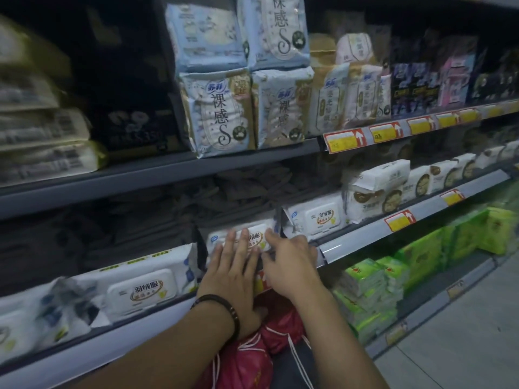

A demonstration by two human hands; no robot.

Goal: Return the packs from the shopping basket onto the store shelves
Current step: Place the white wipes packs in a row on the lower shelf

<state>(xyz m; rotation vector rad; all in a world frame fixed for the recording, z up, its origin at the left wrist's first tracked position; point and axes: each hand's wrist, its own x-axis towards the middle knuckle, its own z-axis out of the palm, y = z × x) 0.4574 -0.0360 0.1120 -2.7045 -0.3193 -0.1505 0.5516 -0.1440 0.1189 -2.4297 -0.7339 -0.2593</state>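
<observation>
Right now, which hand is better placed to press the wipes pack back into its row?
Probably left. The left hand lies flat, fingers straight, across the front of the wipes pack; the right hand sits off at its right edge.

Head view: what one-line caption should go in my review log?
Left hand flat on, and right hand touching, a white wipes pack at the middle shelf front, beside matching packs.

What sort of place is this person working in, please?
Most likely a supermarket aisle: long tiered shelves, red-and-yellow price tags along their front edges, and rows of identical wipes packs and green packs facing out.
</observation>
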